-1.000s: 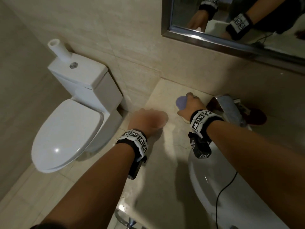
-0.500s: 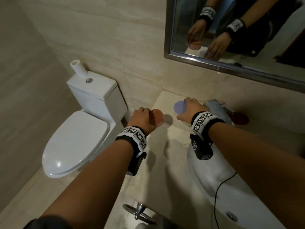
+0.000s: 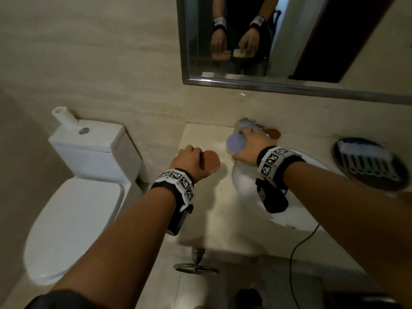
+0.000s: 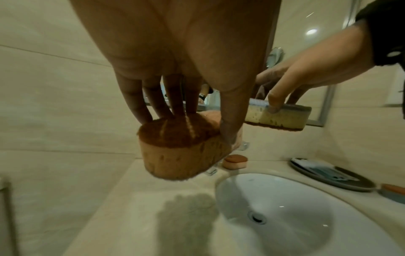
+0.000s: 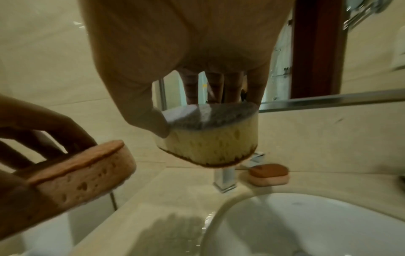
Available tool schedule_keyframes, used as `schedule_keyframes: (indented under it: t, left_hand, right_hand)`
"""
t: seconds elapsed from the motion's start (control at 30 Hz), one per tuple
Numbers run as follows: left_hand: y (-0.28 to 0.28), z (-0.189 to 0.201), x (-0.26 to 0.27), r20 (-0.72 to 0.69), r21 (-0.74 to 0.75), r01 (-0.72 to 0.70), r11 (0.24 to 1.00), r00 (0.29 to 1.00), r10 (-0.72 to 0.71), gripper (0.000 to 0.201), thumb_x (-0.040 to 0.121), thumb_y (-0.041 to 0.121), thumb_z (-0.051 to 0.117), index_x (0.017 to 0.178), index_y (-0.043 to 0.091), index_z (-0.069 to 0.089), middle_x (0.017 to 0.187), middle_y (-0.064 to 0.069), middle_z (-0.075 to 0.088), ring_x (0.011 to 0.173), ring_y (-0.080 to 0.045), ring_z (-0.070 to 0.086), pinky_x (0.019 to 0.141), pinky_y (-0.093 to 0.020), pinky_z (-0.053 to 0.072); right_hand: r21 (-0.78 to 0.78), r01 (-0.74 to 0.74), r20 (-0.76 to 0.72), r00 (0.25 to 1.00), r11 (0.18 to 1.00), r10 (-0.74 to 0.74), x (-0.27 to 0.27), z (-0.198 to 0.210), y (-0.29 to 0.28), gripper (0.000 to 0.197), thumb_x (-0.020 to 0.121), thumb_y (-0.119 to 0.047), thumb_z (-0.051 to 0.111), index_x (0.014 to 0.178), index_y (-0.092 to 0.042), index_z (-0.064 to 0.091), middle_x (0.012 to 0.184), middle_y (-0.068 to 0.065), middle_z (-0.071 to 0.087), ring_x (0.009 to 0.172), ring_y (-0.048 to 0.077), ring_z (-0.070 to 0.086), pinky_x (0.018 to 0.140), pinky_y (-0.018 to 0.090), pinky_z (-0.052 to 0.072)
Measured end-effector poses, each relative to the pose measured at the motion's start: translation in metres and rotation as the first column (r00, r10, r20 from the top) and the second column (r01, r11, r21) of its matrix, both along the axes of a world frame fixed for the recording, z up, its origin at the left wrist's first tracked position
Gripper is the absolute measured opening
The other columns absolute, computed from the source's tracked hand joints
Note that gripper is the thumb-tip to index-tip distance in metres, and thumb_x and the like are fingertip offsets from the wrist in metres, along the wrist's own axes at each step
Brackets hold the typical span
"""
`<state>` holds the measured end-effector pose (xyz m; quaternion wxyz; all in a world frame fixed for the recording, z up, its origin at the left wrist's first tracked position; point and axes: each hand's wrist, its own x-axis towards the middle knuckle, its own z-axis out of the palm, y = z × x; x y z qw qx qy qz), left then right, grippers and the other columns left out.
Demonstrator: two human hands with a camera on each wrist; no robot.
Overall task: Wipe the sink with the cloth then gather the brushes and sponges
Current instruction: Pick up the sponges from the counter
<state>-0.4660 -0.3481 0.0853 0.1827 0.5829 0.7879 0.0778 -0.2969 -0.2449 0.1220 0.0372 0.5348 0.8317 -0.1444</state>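
Observation:
My left hand holds an orange-brown sponge by its edges, lifted above the counter left of the sink. My right hand grips a yellow sponge with a purple-grey scouring top, raised near the faucet. A third sponge, orange, lies on the counter behind the faucet. The white sink basin sits below my right wrist. No cloth shows in any view.
A dark round plate with a brush on it sits on the counter right of the sink. A white toilet stands to the left. A mirror hangs on the wall above. A black cable hangs over the counter's front edge.
Both hands have risen off the counter, each carrying its sponge. The view has tilted up and back, bringing the plate and more of the mirror into sight.

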Motion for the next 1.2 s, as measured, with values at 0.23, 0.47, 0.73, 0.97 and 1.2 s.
schedule_keyframes:
  t: [0.23,0.47,0.73,0.97,1.2]
  left_hand:
    - [0.032,0.026,0.103,-0.011,0.044,0.229,0.973,0.974,-0.228,0.059,0.072,0.054,0.067,0.115,0.016,0.053,0.112,-0.008,0.052,0.1,-0.028,0.053,0.086,-0.04,0.05]
    - [0.079,0.038,0.232,-0.023,0.083,0.357,0.93,0.934,-0.356,0.055,0.07,0.053,0.069,0.11,0.017,0.055,0.111,-0.005,0.053,0.1,-0.025,0.054,0.082,-0.032,0.044]
    - [0.103,0.031,0.387,0.022,0.033,0.442,0.896,0.896,-0.443,0.064,0.075,0.065,0.056,0.12,0.019,0.052,0.113,-0.007,0.05,0.107,-0.027,0.051,0.091,-0.04,0.046]
    - [0.128,0.014,0.437,0.031,-0.008,0.452,0.892,0.892,-0.451,0.064,0.075,0.061,0.06,0.126,0.022,0.051,0.118,-0.006,0.05,0.113,-0.027,0.048,0.093,-0.038,0.044]
    - [0.199,-0.007,0.44,0.061,-0.011,0.447,0.894,0.893,-0.446,0.067,0.072,0.06,0.065,0.128,0.026,0.052,0.119,-0.005,0.05,0.111,-0.027,0.051,0.097,-0.038,0.046]
  right_hand:
    - [0.036,0.219,0.005,0.976,0.975,-0.22,0.119,0.027,-0.006,0.079,0.073,-0.052,0.068,0.138,-0.024,0.033,0.132,0.009,0.041,0.115,0.033,0.05,0.096,0.043,0.046]
    - [0.046,0.357,0.075,0.93,0.933,-0.359,0.268,0.031,0.011,0.078,0.074,-0.046,0.067,0.138,-0.017,0.034,0.137,0.012,0.038,0.124,0.032,0.044,0.104,0.043,0.04]
    - [-0.022,0.489,0.118,0.868,0.872,-0.483,0.448,0.013,0.022,0.077,0.074,-0.049,0.067,0.138,-0.021,0.035,0.131,0.011,0.04,0.116,0.034,0.05,0.099,0.046,0.045]
    - [-0.038,0.504,0.082,0.862,0.863,-0.5,0.511,0.003,0.044,0.079,0.07,-0.05,0.067,0.138,-0.027,0.035,0.125,0.009,0.04,0.117,0.035,0.047,0.1,0.046,0.043]
    - [-0.055,0.428,0.115,0.9,0.902,-0.421,0.497,-0.021,0.1,0.074,0.073,-0.037,0.069,0.138,-0.021,0.036,0.132,0.009,0.04,0.119,0.034,0.048,0.1,0.045,0.044]
